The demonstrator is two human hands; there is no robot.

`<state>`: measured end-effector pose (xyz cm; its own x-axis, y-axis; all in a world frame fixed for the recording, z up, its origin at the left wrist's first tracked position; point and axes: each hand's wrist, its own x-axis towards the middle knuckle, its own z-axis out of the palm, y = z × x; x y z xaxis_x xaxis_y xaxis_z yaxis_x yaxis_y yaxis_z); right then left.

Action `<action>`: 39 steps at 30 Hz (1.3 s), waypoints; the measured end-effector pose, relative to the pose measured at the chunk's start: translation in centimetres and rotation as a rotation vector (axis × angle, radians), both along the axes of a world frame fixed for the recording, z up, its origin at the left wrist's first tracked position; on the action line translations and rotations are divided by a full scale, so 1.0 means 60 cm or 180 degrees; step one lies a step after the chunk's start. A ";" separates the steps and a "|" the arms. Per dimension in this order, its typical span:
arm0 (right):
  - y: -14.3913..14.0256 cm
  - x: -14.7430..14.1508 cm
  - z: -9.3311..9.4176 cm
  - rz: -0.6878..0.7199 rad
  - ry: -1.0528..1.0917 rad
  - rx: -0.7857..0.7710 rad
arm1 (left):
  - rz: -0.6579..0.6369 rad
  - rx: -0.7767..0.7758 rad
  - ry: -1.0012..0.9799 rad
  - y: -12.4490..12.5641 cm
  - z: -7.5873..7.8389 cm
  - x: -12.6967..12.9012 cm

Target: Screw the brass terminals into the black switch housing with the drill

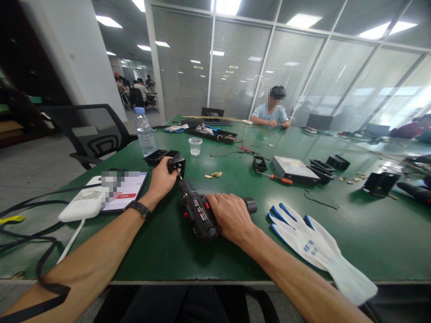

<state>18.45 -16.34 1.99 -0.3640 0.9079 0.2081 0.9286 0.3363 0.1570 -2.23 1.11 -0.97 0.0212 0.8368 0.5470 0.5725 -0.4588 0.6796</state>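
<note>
My right hand (230, 214) is wrapped round the grip of a black cordless drill (198, 213), which lies on its side low over the table. The drill's bit points away from me and meets a small black plastic housing (177, 165). Closed on that housing is my left hand (164, 178), thumb and fingers at its sides. Whether a screw sits at the bit's tip is too small to tell. Another black plastic part (157, 155) lies just behind my left hand. Small brass-coloured pieces (213, 175) are scattered right of the housing.
A water bottle (145, 134) and a clear cup (195, 146) stand beyond my hands. Left lie a phone (129, 190), a white power bank (84, 199) and cables. Right are a white glove (310, 242), a screwdriver (281, 179) and a metal drive box (294, 169). A person (271, 110) sits opposite.
</note>
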 end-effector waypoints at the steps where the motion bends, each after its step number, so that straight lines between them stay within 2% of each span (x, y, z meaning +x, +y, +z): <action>1: 0.000 0.000 0.000 0.0002 0.0001 0.0004 | 0.0001 0.0002 0.0004 0.000 0.000 0.000; 39: 0.002 0.002 -0.002 0.0047 0.0023 0.0104 | 0.0066 0.0001 0.0041 0.003 -0.004 0.000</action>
